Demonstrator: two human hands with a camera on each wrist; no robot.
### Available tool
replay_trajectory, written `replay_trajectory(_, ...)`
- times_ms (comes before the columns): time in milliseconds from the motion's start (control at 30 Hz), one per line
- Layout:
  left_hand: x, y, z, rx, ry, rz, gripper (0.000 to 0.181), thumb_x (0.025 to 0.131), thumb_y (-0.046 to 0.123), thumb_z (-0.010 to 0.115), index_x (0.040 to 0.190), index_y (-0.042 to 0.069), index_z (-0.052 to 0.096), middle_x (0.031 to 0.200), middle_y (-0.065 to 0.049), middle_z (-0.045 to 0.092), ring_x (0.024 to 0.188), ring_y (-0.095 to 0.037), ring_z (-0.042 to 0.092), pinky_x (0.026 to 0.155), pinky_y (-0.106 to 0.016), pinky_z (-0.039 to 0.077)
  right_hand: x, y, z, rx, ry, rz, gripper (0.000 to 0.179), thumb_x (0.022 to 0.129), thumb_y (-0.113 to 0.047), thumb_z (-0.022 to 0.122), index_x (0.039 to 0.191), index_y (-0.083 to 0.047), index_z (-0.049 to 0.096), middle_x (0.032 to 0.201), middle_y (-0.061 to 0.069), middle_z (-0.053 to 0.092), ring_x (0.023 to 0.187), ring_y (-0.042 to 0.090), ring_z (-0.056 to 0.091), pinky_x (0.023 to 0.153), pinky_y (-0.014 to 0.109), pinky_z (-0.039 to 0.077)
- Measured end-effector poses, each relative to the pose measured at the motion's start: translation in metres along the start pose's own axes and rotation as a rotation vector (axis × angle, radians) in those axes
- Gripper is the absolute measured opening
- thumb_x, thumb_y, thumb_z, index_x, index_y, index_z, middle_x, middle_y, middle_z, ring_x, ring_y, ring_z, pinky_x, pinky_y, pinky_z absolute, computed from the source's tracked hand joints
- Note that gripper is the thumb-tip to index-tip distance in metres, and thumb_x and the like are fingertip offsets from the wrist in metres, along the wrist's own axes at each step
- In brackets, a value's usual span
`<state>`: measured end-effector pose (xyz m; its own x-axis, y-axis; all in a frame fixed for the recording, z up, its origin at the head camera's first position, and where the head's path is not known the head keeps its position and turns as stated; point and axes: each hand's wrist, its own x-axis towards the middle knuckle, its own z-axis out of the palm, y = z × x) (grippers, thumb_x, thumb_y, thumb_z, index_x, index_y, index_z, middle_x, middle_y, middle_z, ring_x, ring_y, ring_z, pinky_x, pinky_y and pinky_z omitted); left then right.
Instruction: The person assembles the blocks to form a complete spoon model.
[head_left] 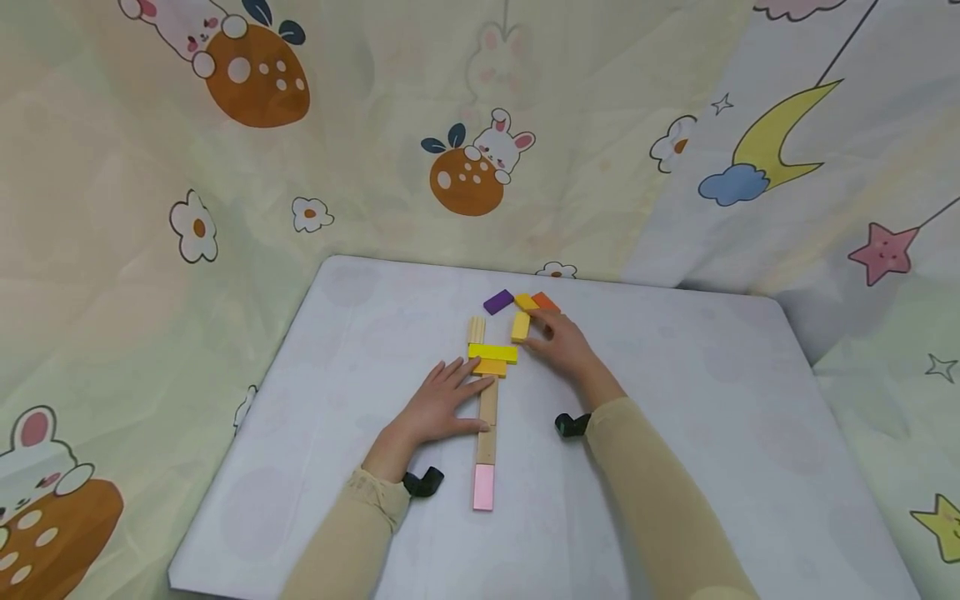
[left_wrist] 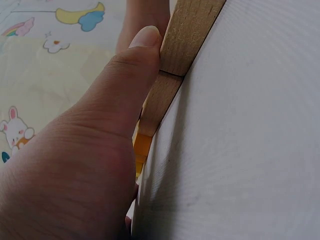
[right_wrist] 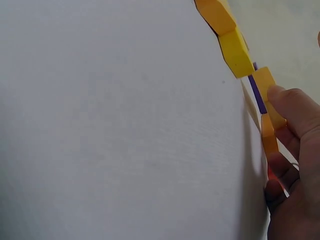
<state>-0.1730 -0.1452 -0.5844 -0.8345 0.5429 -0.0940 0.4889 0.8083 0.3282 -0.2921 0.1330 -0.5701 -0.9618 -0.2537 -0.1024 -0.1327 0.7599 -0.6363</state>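
Note:
My right hand (head_left: pixel 564 343) pinches a light yellow block (head_left: pixel 521 327) between thumb and fingers, just right of the column's upper end. In the right wrist view the thumb (right_wrist: pixel 295 107) presses on this block's face. With fingers spread, my left hand (head_left: pixel 435 406) rests along the column's left side. Its fingertips reach the orange-yellow block (head_left: pixel 491 367) and its thumb touches the wooden blocks (head_left: pixel 487 446), also seen in the left wrist view. A bright yellow block (head_left: pixel 495 353) lies crosswise above. Pale wooden blocks (head_left: pixel 477 330) stand beyond it, and a pink block (head_left: pixel 483 487) ends the column nearest me.
Behind the held block lie a purple block (head_left: pixel 498 302), another yellow block (head_left: pixel 526 302) and an orange-red block (head_left: pixel 546 301). They sit near the far edge of the white table (head_left: pixel 675 467). A patterned cloth (head_left: pixel 360 150) hangs behind the table.

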Motion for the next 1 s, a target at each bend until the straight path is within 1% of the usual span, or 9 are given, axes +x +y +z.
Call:
replay_trajectory(133,0.000,0.001,0.000,-0.005,-0.002,0.001,0.089,0.078,0.090,0.036,0.154,0.045,0.025,0.168,0.006,0.010,0.155,-0.027,0.012,0.126,-0.050,0.006,0.004,0.004,-0.005,0.008,0.009,0.020,0.065,0.089,-0.045,0.071,0.147,-0.029,0.046,0.126,0.004,0.056,0.105,0.025,0.049,0.092,0.041,0.046)
replay_trajectory(200,0.000,0.001,0.000,-0.001,-0.004,-0.001,0.090,0.078,0.091,0.035,0.154,0.045,0.025,0.168,0.006,0.009,0.155,-0.027,0.011,0.126,-0.050,0.005,0.003,0.003,-0.006,0.021,0.008,0.016,0.064,0.089,-0.042,0.071,0.147,-0.028,0.046,0.120,0.005,0.056,0.103,0.026,0.048,0.087,0.040,0.045)
replay_trajectory(333,0.000,0.001,0.000,-0.001,-0.013,-0.006,0.089,0.078,0.090,0.035,0.154,0.045,0.024,0.168,0.006,0.009,0.155,-0.027,0.010,0.126,-0.050,0.005,-0.002,-0.002,-0.006,0.054,-0.001,-0.020,0.064,0.089,-0.041,0.072,0.146,-0.027,0.047,0.128,0.004,0.055,0.103,0.025,0.048,0.087,0.039,0.045)
replay_trajectory(500,0.000,0.002,-0.002,-0.002,-0.012,-0.014,0.088,0.078,0.089,0.039,0.154,0.045,0.025,0.168,0.005,0.010,0.155,-0.028,0.012,0.126,-0.051,0.005,-0.005,-0.005,0.001,0.053,-0.020,-0.035,0.066,0.088,-0.047,0.072,0.147,-0.029,0.047,0.140,0.001,0.052,0.104,0.024,0.049,0.095,0.040,0.048)
replay_trajectory(667,0.000,0.001,-0.002,0.003,-0.018,-0.021,0.089,0.078,0.089,0.040,0.154,0.045,0.024,0.168,0.006,0.010,0.155,-0.027,0.011,0.126,-0.051,0.005,-0.004,-0.002,0.007,0.020,-0.027,-0.030,0.064,0.089,-0.047,0.071,0.146,-0.030,0.048,0.141,0.000,0.053,0.109,0.024,0.050,0.104,0.046,0.046)
replay_trajectory(700,0.000,0.001,-0.002,0.005,-0.021,-0.023,0.089,0.078,0.089,0.040,0.154,0.046,0.024,0.168,0.006,0.009,0.155,-0.027,0.011,0.126,-0.050,0.004,-0.003,-0.001,0.007,0.013,-0.033,-0.031,0.063,0.089,-0.047,0.070,0.146,-0.030,0.048,0.141,0.000,0.054,0.110,0.024,0.050,0.105,0.047,0.045)
replay_trajectory(800,0.000,0.001,-0.001,0.005,-0.014,-0.016,0.088,0.079,0.088,0.040,0.154,0.045,0.024,0.168,0.006,0.010,0.155,-0.027,0.012,0.126,-0.051,0.005,-0.003,0.000,0.008,-0.012,-0.045,-0.034,0.062,0.090,-0.048,0.069,0.146,-0.031,0.048,0.145,0.000,0.053,0.123,0.025,0.050,0.112,0.050,0.040)
replay_trajectory(900,0.000,0.001,-0.001,0.009,-0.008,-0.014,0.087,0.079,0.088,0.040,0.154,0.045,0.024,0.168,0.006,0.010,0.155,-0.027,0.012,0.126,-0.051,0.006,-0.002,0.000,0.008,-0.030,-0.050,-0.040,0.061,0.090,-0.049,0.068,0.145,-0.032,0.049,0.149,-0.001,0.050,0.135,0.026,0.045,0.117,0.052,0.034)
replay_trajectory(1000,0.001,0.001,-0.001,0.008,-0.007,-0.014,0.087,0.079,0.087,0.041,0.154,0.046,0.025,0.168,0.006,0.010,0.155,-0.027,0.012,0.126,-0.051,0.006,-0.003,-0.001,0.007,-0.042,-0.053,-0.041,0.061,0.090,-0.049,0.068,0.145,-0.034,0.049,0.149,-0.001,0.050,0.137,0.027,0.044,0.118,0.053,0.033)
